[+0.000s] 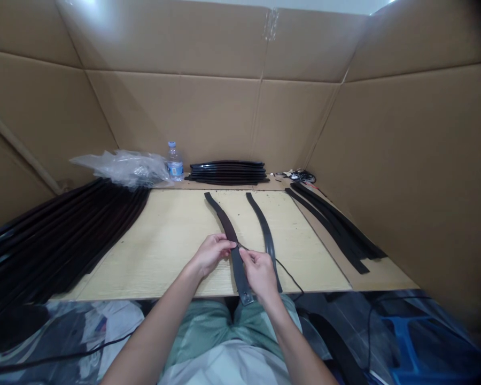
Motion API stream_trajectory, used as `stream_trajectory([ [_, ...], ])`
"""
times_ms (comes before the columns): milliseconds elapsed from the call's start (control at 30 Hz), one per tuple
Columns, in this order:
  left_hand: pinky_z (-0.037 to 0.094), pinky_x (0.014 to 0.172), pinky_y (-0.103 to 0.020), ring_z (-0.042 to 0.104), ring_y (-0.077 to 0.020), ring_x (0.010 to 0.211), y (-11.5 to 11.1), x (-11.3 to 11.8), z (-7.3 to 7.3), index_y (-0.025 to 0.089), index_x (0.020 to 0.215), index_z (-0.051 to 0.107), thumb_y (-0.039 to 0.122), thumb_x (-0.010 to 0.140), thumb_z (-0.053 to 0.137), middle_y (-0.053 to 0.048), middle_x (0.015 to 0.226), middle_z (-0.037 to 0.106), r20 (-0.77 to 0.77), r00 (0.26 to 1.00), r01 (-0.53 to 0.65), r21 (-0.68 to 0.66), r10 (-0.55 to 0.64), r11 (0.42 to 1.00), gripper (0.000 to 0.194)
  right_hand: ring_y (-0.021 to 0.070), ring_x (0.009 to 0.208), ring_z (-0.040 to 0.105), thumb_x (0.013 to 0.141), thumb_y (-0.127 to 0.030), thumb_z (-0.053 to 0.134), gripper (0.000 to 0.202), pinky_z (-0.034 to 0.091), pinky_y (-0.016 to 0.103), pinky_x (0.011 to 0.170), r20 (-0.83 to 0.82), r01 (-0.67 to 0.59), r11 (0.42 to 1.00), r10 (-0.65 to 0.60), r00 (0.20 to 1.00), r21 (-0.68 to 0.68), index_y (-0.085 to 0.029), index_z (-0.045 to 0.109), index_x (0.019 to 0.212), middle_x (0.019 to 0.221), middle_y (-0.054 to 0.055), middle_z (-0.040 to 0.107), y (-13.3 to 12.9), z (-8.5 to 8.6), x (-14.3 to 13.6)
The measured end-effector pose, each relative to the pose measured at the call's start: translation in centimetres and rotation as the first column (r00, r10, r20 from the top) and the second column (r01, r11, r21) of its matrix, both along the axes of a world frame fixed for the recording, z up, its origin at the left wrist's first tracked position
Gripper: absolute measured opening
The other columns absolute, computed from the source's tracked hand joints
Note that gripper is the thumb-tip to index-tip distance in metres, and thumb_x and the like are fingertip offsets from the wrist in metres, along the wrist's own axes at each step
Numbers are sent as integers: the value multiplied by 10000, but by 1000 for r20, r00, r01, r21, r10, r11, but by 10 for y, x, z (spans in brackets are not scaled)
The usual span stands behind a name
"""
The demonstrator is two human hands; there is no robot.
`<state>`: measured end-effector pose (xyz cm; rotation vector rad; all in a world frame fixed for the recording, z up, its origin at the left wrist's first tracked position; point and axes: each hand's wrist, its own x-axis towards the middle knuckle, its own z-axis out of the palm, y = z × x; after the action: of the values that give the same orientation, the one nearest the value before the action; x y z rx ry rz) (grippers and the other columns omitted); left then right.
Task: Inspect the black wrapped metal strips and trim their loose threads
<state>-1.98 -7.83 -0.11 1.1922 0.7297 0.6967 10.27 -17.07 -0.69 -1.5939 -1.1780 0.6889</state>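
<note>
A long, slightly curved black strip (240,272) lies lengthwise in front of me, its near end reaching past the table edge over my lap. Its upper part looks dark brown, and a small hole or fitting shows near the close end. My left hand (213,252) pinches the strip at mid-length, thumb on top. Right beside it, my right hand (260,271) is closed in a pinch at the strip's other edge. A thin black cord (289,274) runs from these fingertips toward the table edge; the fingers partly hide its end. A second black strip (265,231) lies just right.
Many dark strips (72,230) are piled at left, more black strips (332,227) lie at right. A bundled stack (227,172), water bottle (175,163), clear plastic bag (130,167) and tangled wires (302,175) sit at the back. Cardboard walls (216,107) enclose the table (144,256).
</note>
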Motion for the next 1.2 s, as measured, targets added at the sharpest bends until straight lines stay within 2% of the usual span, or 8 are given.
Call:
stream_trajectory([
  [167, 489, 547, -232, 558, -93, 604, 0, -1, 3, 105, 858, 589, 255, 874, 556, -2, 763, 593, 20, 1000, -3, -6, 4, 1000, 154, 99, 496, 541, 898, -432, 500, 356, 452, 238, 487, -34, 36, 999, -36, 999, -7, -129, 600, 740, 615, -44, 575, 0, -1, -1],
  [333, 461, 518, -218, 526, -81, 557, 2, -2, 2, 107, 812, 583, 249, 868, 562, 15, 709, 572, 65, 998, -21, -15, 22, 1000, 154, 85, 442, 483, 892, -447, 500, 393, 403, 224, 453, -57, 48, 999, -48, 997, 1, -139, 576, 661, 538, -59, 523, 3, 9, 2],
  [433, 401, 495, -190, 496, -67, 536, 2, -1, 3, 100, 781, 602, 197, 798, 638, 16, 683, 572, 104, 994, -42, -18, 44, 999, 104, 77, 427, 461, 869, -426, 550, 371, 397, 219, 447, -71, 36, 999, -36, 997, -1, -144, 546, 627, 514, -74, 487, 14, 16, 9],
  [533, 368, 517, -187, 514, -69, 566, 1, 0, 9, 94, 787, 642, 174, 710, 703, -12, 704, 611, 139, 988, -69, -12, 70, 998, 126, 74, 450, 483, 869, -346, 580, 263, 424, 214, 453, -119, -16, 1000, 16, 993, 0, -134, 565, 714, 572, -68, 518, 30, 25, 14],
  [733, 392, 592, -222, 588, -134, 687, 7, 0, 25, 113, 882, 679, 255, 658, 743, -77, 841, 680, 169, 980, -118, 41, 110, 992, 273, 101, 576, 586, 883, -260, 573, 136, 511, 245, 527, -260, -162, 987, 161, 952, 19, -126, 589, 902, 731, -22, 603, 55, 45, 18],
  [1033, 419, 615, -235, 616, -173, 811, 37, 9, 27, 137, 1094, 593, 376, 767, 652, -123, 1040, 662, 37, 995, -104, 289, 97, 952, 410, 140, 703, 608, 877, -236, 576, 113, 519, 306, 638, -196, -139, 986, 154, 968, 87, -131, 590, 917, 825, 3, 617, 89, 50, 26],
  [1133, 452, 614, -271, 631, -193, 761, 50, 5, 30, 117, 1052, 602, 420, 748, 665, -120, 925, 682, -111, 992, -11, 426, 65, 905, 433, 139, 693, 598, 871, -235, 581, 103, 507, 311, 648, -143, -158, 984, 169, 975, 86, -132, 588, 872, 792, -7, 606, 101, 54, 34],
  [1200, 460, 585, -297, 620, -201, 678, 56, -1, 35, 101, 960, 619, 435, 689, 719, -100, 795, 672, -232, 970, 66, 531, 70, 845, 442, 127, 653, 577, 863, -223, 588, 99, 491, 295, 627, -111, -191, 979, 198, 974, 70, -135, 578, 820, 740, -24, 583, 107, 60, 43],
])
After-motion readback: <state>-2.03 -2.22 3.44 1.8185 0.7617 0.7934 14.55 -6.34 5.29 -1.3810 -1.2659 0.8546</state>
